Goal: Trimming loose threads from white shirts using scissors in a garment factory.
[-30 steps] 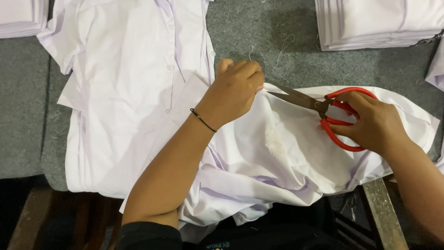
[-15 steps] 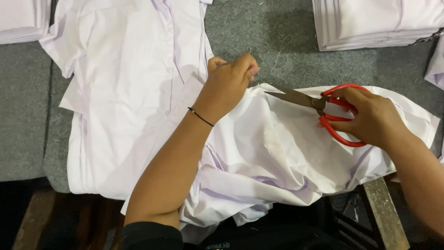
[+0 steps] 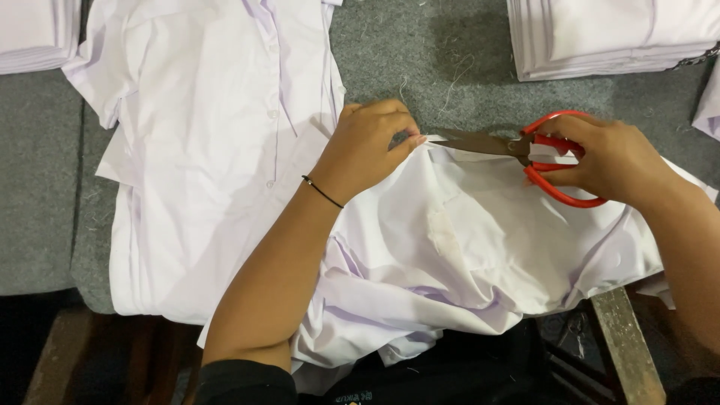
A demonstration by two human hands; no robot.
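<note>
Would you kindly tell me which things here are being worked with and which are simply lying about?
In use:
- left hand, pinching the crumpled white shirt
- right hand, holding the red-handled scissors

Lying about:
- flat white shirt
- folded stack, top right
- folded stack, top left

A single head-worn camera is looking steeply down from above the person's own arms, facing away from the body across a grey table (image 3: 450,67). It is sitting close: the left hand (image 3: 371,146) and right hand (image 3: 607,161) are filling the middle of the frame, the forearms are running in from the bottom edge, and a white stack (image 3: 615,37) is cropped at the top right.
</note>
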